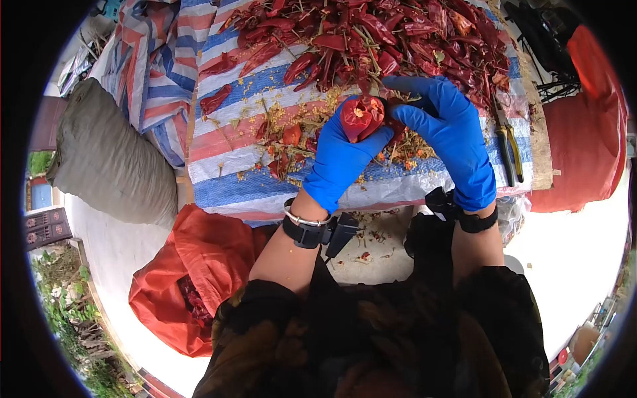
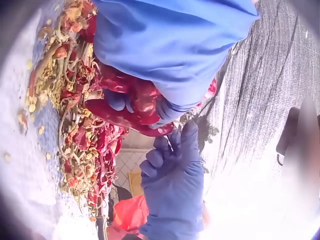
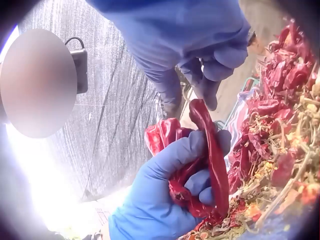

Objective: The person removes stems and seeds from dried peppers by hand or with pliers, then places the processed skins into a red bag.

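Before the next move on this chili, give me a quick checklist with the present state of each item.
1. Left hand in its blue glove holds the split dried red chili pepper: ok, fingers curled round it.
2. Right hand at the pepper's far end: ok, fingertips touch it; firmness of the grip cannot tell.
3. Pepper opened: ok, yellow seeds show inside.
4. Pepper held over the striped blue, white and red woven tarp: ok, loose seeds already lie below.
5. Pile of whole dried red chilies within reach: ok, just beyond the hands.
6. Yellow-handled pliers clear of the hands: ok, lying on the tarp to the right.
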Motion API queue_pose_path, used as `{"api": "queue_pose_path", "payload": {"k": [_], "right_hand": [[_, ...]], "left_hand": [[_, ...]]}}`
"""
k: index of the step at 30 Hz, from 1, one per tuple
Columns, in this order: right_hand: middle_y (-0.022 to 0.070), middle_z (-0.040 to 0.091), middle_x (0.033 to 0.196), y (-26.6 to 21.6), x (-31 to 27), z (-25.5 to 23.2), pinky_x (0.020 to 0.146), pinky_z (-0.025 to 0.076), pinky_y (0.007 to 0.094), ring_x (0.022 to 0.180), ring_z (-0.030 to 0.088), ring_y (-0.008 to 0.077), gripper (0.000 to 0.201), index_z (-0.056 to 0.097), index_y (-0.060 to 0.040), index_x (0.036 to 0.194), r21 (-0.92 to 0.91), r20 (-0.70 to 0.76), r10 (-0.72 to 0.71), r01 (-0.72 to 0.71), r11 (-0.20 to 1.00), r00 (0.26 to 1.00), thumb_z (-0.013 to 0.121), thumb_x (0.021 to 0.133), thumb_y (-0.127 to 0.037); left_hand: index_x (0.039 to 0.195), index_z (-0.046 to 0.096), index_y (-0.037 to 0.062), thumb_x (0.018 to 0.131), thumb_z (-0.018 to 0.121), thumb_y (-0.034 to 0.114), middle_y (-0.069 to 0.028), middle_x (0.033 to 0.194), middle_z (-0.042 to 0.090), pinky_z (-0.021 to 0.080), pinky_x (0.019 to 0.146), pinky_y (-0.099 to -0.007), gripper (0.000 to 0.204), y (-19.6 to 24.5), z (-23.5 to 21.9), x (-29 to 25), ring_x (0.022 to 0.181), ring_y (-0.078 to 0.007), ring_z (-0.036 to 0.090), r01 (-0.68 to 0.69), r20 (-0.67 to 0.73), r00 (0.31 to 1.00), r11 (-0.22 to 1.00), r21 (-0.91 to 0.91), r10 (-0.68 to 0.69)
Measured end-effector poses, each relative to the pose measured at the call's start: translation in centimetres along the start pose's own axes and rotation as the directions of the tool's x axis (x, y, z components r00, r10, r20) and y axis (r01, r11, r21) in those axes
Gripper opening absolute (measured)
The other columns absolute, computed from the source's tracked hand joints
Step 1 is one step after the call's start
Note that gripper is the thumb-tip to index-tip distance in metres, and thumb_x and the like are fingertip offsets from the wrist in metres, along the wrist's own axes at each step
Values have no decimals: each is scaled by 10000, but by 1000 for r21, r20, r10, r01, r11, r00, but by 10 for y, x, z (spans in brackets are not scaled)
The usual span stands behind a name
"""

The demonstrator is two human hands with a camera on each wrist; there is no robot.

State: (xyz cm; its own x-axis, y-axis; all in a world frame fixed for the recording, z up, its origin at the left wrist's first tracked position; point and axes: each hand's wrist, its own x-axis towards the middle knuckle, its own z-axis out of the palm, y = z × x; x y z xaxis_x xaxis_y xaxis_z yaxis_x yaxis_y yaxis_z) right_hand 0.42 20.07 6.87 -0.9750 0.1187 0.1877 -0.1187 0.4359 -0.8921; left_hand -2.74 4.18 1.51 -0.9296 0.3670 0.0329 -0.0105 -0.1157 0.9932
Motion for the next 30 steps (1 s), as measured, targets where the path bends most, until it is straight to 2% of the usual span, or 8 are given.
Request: {"api": "queue_pose_path", "payload": {"k": [4,10,11,13,14,20,26,30], "right_hand": [[26,610,765,11,0,14,630,449,220,685,547,85,96,637,-32,856,132,-50,-18,24,991,999,654,763,-47],[15,608,720,20,-4,23,562,440,226,616,535,85,77,640,-30,831,83,-124,-58,68,994,991,647,789,-94],[8,590,686,17,-4,20,517,391,210,566,496,69,89,639,-42,831,254,-54,103,-86,963,993,639,800,-126],[-5,555,616,10,-1,12,428,294,177,467,417,37,124,637,-68,832,529,151,362,-384,757,920,623,823,-191],[-5,555,616,11,-2,11,428,294,177,467,417,37,124,637,-68,832,530,146,364,-383,756,920,623,823,-191],[-40,469,517,30,-5,18,375,215,176,384,315,19,180,592,-29,907,831,481,305,-538,138,822,571,859,-201],[-36,479,509,37,-4,23,383,213,185,373,294,21,203,586,-26,899,805,592,166,-589,-75,789,558,867,-224],[-16,516,541,32,0,21,393,288,209,412,396,50,184,601,-19,858,823,553,151,-565,57,820,573,856,-202]], "left_hand": [[1058,555,56,674,755,101,-28,979,617,462,789,-254,435,2,4,-3,890,-97,562,162,72,985,984,-72,-157],[1017,564,45,649,784,131,-38,949,624,475,765,-252,437,-2,6,-3,856,-107,571,54,25,998,999,9,-54],[1017,564,45,649,784,131,-38,949,624,475,765,-252,437,0,5,-4,856,-107,571,59,28,998,998,9,-59],[991,559,35,657,772,101,-50,935,623,484,740,-248,401,5,2,-4,833,-108,575,-54,44,998,990,132,49],[991,559,35,657,772,101,-50,935,623,484,740,-248,401,6,2,-5,833,-108,575,-55,50,998,990,131,49],[982,545,26,703,717,36,-44,860,614,493,706,-251,328,7,-3,-10,788,-109,589,-60,75,995,998,12,59],[1005,516,28,703,720,30,-46,876,601,487,698,-237,364,10,-3,-10,803,-101,578,-73,85,993,990,-120,83],[1006,525,36,676,752,64,-44,926,606,493,721,-248,402,6,-2,-5,867,-106,575,-29,93,995,997,-75,36]]}}
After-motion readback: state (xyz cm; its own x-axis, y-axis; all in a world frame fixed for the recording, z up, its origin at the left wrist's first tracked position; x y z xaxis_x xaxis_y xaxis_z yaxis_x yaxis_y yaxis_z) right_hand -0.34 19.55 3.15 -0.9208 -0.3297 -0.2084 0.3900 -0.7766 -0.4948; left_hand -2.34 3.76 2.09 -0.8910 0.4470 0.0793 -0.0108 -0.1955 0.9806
